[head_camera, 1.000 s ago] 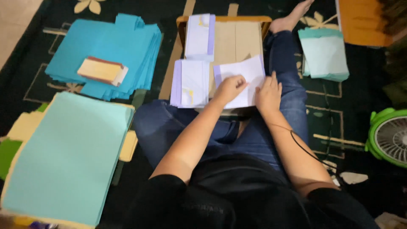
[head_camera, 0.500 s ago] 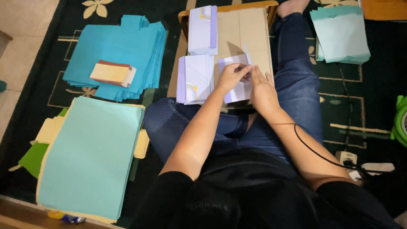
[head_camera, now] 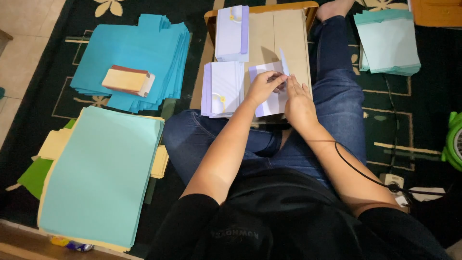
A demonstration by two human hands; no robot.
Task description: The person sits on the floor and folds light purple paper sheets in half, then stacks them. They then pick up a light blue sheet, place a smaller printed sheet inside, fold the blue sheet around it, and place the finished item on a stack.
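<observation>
Left hand pinches folded flap of lavender sheet on brown board. Right hand lies flat, open, pressing sheet. Lavender stack just beside.

Single head-worn camera, looking steeply down from above the seated person, close over lap and forearms, left hand and right hand near frame centre on wooden board, dark carpet filling the edges
</observation>
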